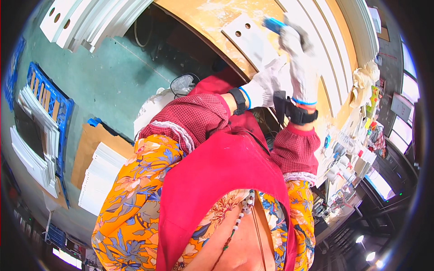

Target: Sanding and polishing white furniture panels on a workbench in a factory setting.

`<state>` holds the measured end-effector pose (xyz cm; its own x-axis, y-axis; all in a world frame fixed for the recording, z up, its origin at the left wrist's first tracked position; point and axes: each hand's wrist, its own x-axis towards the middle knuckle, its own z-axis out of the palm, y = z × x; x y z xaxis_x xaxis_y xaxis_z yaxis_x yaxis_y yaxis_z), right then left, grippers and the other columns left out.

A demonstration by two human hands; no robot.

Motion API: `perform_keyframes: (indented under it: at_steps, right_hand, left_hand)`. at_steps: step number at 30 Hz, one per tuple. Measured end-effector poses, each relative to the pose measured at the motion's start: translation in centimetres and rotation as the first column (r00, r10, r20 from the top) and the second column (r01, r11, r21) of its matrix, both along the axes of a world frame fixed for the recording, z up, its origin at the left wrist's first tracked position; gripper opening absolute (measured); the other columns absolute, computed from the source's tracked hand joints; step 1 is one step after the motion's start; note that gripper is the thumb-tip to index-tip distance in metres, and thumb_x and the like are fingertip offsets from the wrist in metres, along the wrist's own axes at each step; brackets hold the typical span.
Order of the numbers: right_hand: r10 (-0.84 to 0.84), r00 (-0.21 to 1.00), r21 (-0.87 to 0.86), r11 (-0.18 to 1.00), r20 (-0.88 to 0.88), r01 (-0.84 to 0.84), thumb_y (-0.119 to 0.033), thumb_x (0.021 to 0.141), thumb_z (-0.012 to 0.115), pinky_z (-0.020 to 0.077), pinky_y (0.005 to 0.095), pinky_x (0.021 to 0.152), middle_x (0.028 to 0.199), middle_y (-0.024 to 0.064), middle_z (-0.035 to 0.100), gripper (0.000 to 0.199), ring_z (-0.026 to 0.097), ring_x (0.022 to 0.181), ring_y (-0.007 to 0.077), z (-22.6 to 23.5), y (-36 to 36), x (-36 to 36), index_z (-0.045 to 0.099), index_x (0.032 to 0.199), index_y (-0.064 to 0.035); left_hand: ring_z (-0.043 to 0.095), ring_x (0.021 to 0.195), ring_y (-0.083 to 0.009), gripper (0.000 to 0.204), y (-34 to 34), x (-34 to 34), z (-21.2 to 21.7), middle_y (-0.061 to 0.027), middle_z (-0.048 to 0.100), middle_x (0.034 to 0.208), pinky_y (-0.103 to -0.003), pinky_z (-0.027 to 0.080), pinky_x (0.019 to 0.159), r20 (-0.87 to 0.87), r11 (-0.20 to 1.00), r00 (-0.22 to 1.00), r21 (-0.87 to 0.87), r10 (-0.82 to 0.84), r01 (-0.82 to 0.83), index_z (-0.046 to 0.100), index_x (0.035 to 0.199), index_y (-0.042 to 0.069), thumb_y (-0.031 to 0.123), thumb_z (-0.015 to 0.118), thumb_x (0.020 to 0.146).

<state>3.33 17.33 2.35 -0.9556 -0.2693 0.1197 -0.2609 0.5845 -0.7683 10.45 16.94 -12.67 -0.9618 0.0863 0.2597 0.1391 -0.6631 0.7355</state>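
A white panel (254,38) with two round holes lies on a light wooden work surface. My left hand (267,86), in a white glove, rests at the panel's near end with its fingers laid against it; the fingertips are partly lost beside my right arm. My right hand (296,39), also gloved in white, reaches farther up over the panel's right side and is blurred by motion. It grips a blue block-like thing (274,25), whose exact kind I cannot make out.
Long white boards (332,49) lie to the right of the panel. A stack of white panels with holes (86,22) stands at the upper left. Lower left are white panels (34,156) by a blue pallet (63,113), and a white stack (101,174) on cardboard. Cluttered goods fill the right.
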Motion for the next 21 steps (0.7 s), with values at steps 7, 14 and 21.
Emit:
perform_keyframes:
  at_steps: [7,14,21]
  right_hand:
    - [-0.436,0.856,-0.428,0.742,0.277,0.516,-0.025,0.092,0.069,0.0495,0.0275,0.076,0.115,0.0070,0.065,0.042,0.061,0.096,0.0137,0.8,11.6,9.1,0.058,0.125,-0.0007]
    - [-0.583,0.741,-0.689,0.387,0.333,0.613,-0.004,0.095,0.061,0.0511,0.0281,0.068,0.122,0.0118,0.063,0.035,0.064,0.106,0.0198,-0.9,18.4,19.2,0.052,0.129,-0.0052]
    - [-0.615,0.710,-0.758,0.264,0.344,0.596,-0.011,0.097,0.061,0.0467,0.0251,0.062,0.110,0.0127,0.064,0.044,0.056,0.076,0.0124,-1.7,20.2,23.4,0.046,0.136,0.0007]
  left_hand:
    - [0.048,0.122,-0.0318,0.054,-2.0,-0.3,4.8,-0.0164,0.056,0.123,-0.055,0.034,0.108,-0.587,-0.009,0.774,-0.795,-0.235,-0.606,0.062,0.120,0.009,0.037,0.066,0.074]
    - [0.052,0.115,-0.0313,0.060,-0.3,0.7,9.4,-0.0117,0.058,0.117,-0.066,0.026,0.107,-0.460,0.053,0.774,-0.871,-0.436,-0.487,0.067,0.113,0.014,0.043,0.077,0.061]
    - [0.053,0.113,-0.0295,0.057,2.2,0.7,8.5,-0.0100,0.061,0.112,-0.060,0.026,0.111,-0.443,0.165,0.694,-0.887,-0.567,-0.432,0.068,0.112,0.014,0.033,0.082,0.060]
